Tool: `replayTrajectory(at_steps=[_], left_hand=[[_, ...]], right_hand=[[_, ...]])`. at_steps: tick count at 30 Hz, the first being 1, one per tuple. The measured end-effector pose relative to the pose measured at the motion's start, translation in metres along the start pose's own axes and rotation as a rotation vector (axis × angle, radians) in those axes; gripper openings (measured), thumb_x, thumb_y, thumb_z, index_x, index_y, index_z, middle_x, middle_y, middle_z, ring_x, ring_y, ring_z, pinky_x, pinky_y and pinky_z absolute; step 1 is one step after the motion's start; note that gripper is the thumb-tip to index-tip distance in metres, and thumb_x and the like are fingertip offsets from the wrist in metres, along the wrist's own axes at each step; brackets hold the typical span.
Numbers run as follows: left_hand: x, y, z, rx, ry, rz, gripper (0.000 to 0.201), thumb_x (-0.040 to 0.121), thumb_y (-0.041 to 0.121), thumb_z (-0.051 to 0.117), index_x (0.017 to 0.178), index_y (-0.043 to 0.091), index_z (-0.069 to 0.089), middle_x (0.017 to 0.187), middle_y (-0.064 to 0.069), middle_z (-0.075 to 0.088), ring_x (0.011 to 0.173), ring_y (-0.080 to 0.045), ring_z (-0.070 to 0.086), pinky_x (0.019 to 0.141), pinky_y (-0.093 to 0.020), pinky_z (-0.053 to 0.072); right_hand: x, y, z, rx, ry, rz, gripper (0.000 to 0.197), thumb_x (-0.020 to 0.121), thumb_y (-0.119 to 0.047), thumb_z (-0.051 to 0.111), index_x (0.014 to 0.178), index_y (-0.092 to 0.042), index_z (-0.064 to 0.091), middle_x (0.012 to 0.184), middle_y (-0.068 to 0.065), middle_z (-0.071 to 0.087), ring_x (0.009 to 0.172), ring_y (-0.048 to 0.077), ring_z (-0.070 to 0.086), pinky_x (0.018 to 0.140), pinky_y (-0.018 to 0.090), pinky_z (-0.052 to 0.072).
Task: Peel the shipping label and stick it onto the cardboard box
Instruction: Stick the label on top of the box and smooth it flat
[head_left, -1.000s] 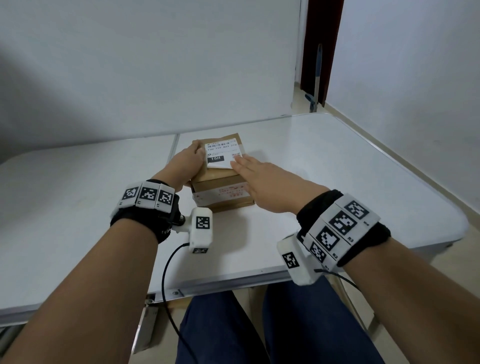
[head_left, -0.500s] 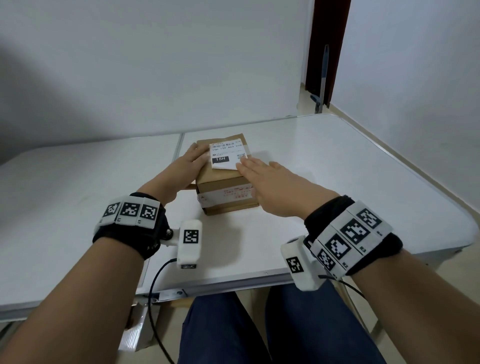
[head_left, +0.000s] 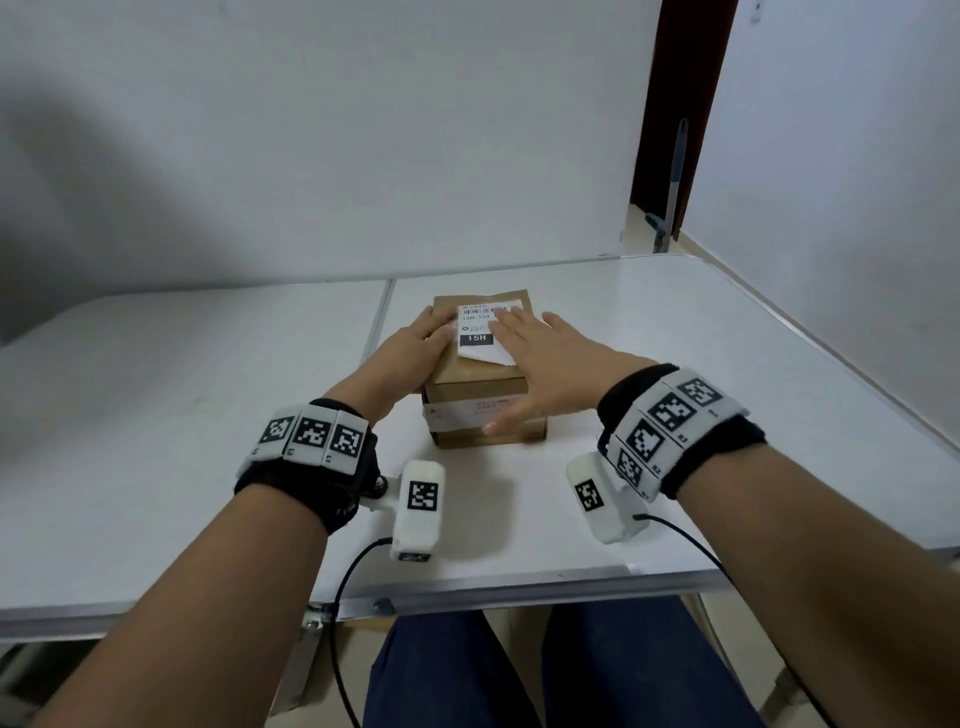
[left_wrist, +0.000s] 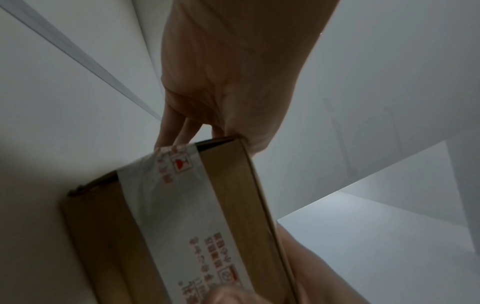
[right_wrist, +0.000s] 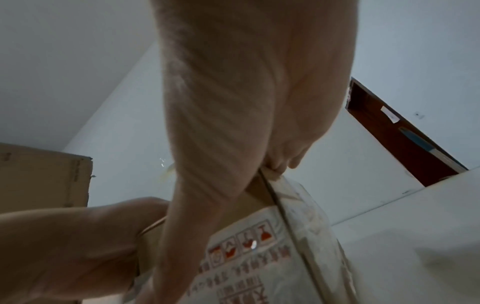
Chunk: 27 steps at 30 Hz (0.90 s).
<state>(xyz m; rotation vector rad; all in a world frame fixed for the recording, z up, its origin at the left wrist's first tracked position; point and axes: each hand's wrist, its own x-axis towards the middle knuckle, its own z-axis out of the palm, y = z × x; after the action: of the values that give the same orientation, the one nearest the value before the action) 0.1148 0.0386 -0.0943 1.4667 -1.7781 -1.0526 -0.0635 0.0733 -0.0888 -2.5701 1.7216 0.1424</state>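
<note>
A brown cardboard box with a printed tape band stands on the white table. A white shipping label marked 15H lies on its top; its near edge looks slightly lifted. My left hand rests on the box's left top edge with fingers laid out straight. My right hand lies flat over the label's right part, with the thumb down on the front face. The right wrist view shows the palm above the taped box. The label's right side is hidden under the fingers.
The white table has a seam left of the box and a front edge close to my lap. A white wall stands right behind it. At the back right a dark doorway holds a leaning blue-grey handle.
My right hand has slid forward over the label, from touching its right edge to covering its right part, and the thumb now lies on the front face. The left hand stays on the box.
</note>
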Motion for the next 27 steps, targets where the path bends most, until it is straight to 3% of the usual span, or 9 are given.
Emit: replayTrajectory(at_steps=[3, 6, 11, 15, 23, 27], left_hand=[[0.002, -0.001, 0.002, 0.050, 0.028, 0.021, 0.041, 0.102, 0.032, 0.035, 0.143, 0.036, 0.038, 0.152, 0.012, 0.029, 0.113, -0.014, 0.044, 0.090, -0.031, 0.047], [0.004, -0.002, 0.004, 0.073, 0.044, 0.018, 0.043, 0.101, 0.033, 0.035, 0.144, 0.036, 0.037, 0.157, 0.012, 0.024, 0.127, -0.017, 0.042, 0.105, -0.038, 0.041], [0.003, 0.000, 0.005, 0.083, 0.047, 0.057, 0.041, 0.103, 0.028, 0.033, 0.143, 0.031, 0.039, 0.154, 0.005, 0.031, 0.122, -0.015, 0.043, 0.102, -0.036, 0.042], [0.005, -0.002, 0.003, 0.051, 0.046, 0.035, 0.042, 0.102, 0.029, 0.034, 0.143, 0.032, 0.040, 0.158, 0.006, 0.022, 0.133, -0.019, 0.039, 0.107, -0.038, 0.039], [0.007, -0.007, 0.003, -0.004, 0.041, 0.031, 0.041, 0.103, 0.028, 0.033, 0.142, 0.033, 0.040, 0.159, 0.007, 0.019, 0.134, -0.020, 0.040, 0.094, -0.032, 0.043], [0.007, -0.006, 0.002, -0.029, 0.027, 0.011, 0.040, 0.103, 0.029, 0.034, 0.142, 0.035, 0.041, 0.159, 0.009, 0.019, 0.131, -0.021, 0.043, 0.070, -0.024, 0.046]], right_hand=[[0.001, -0.003, 0.002, -0.045, 0.041, -0.023, 0.122, 0.071, -0.076, 0.056, 0.154, -0.007, -0.003, 0.164, 0.009, -0.005, 0.151, 0.020, -0.006, 0.121, 0.037, -0.005], [0.003, -0.011, 0.006, -0.044, 0.080, -0.065, 0.119, 0.072, -0.073, 0.057, 0.154, -0.009, -0.001, 0.164, 0.009, -0.002, 0.151, 0.020, -0.003, 0.122, 0.036, -0.002], [0.005, -0.033, 0.013, 0.006, 0.143, -0.108, 0.114, 0.076, -0.070, 0.056, 0.154, -0.007, 0.002, 0.164, 0.009, 0.002, 0.151, 0.021, 0.003, 0.121, 0.035, 0.004], [0.003, -0.036, 0.015, 0.016, 0.145, -0.126, 0.108, 0.080, -0.067, 0.051, 0.154, -0.007, 0.000, 0.164, 0.008, -0.002, 0.151, 0.020, 0.002, 0.122, 0.035, 0.003], [-0.006, -0.039, 0.018, 0.012, 0.154, -0.147, 0.094, 0.089, -0.062, 0.043, 0.155, -0.009, 0.001, 0.164, 0.007, -0.005, 0.151, 0.018, 0.000, 0.120, 0.033, 0.000], [-0.009, -0.038, 0.019, 0.009, 0.161, -0.158, 0.087, 0.093, -0.056, 0.041, 0.155, -0.009, 0.001, 0.164, 0.006, -0.003, 0.151, 0.018, 0.000, 0.122, 0.035, 0.001]])
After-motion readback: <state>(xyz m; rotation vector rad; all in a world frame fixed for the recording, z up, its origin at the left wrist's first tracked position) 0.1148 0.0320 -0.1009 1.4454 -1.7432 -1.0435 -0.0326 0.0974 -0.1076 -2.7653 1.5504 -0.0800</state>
